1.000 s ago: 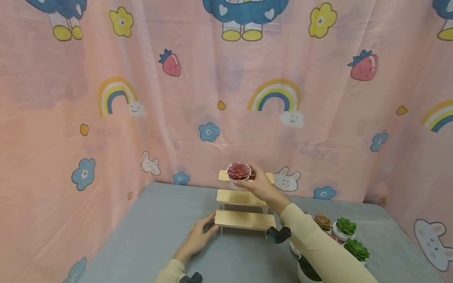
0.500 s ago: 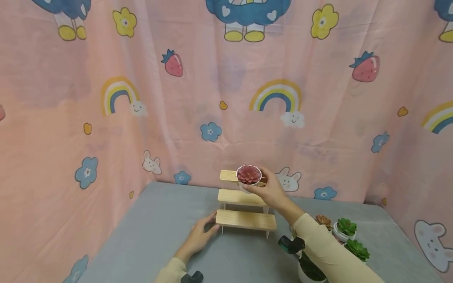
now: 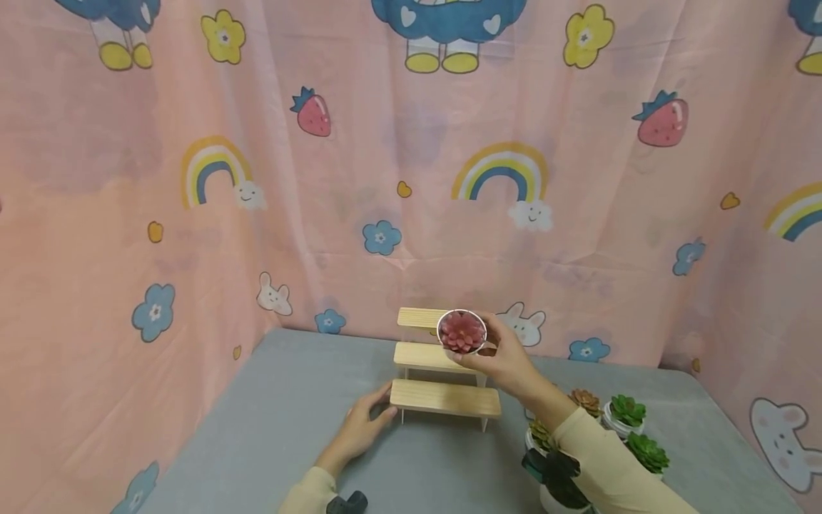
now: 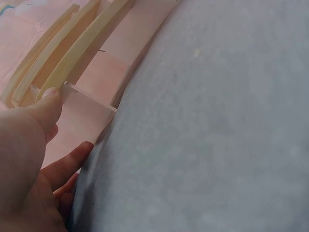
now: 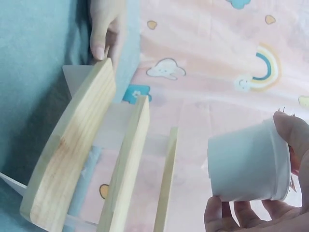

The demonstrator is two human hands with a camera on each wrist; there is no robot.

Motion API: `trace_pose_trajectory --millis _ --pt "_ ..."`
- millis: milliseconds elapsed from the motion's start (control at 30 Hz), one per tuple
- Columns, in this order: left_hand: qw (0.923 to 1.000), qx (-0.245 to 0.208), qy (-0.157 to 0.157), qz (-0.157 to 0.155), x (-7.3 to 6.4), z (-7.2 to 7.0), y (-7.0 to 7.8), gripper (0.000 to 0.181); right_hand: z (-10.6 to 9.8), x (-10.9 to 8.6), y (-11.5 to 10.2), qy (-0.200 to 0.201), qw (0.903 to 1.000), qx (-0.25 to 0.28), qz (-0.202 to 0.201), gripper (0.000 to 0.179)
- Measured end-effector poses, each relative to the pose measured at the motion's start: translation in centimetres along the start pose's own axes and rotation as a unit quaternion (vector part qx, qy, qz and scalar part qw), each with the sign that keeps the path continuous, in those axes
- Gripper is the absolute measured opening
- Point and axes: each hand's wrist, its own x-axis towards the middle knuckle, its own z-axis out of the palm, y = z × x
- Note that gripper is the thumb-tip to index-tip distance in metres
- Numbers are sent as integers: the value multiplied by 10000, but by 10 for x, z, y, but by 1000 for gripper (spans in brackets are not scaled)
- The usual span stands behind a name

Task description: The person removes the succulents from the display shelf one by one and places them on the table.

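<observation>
My right hand (image 3: 510, 360) grips a white pot with a red succulent (image 3: 462, 332), held in the air before the upper steps of a three-tier wooden shelf stand (image 3: 445, 397). In the right wrist view the white pot (image 5: 248, 162) is tilted on its side relative to the camera, fingers and thumb around it, apart from the boards. My left hand (image 3: 362, 425) holds the left end of the stand's lowest step. From the left wrist, the thumb of the left hand (image 4: 29, 154) lies on the board's end, and a finger reaches the clear side panel (image 4: 84, 113).
Several potted succulents stand on the right of the grey table (image 3: 257, 442), among them a green one (image 3: 628, 411), another green one (image 3: 647, 453) and a brownish one (image 3: 584, 401). My right forearm partly hides them. A pink printed curtain (image 3: 411, 143) hangs behind the table.
My right hand has drawn the potted red succulent rightward and toward me, away from the top step. The left hand and the stand have stayed in place.
</observation>
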Motion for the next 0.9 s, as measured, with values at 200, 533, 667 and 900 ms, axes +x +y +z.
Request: trace_pose_trajectory --millis 200,533,667,900 --pt "10000 -23 8 -49 -1 1 -2 64 -2 -8 -2 -133 9998 139 -17 67" --pt "10000 -22 -13 -26 3 0 -1 64 -15 -23 6 -3 9999 -117 -5 68" --pt "10000 -31 -18 45 3 -1 -2 64 -21 -28 9 -27 9999 -124 -72 69" --pt "10000 -33 -53 -28 3 0 -4 65 -30 -40 11 -2 9996 -247 129 73"
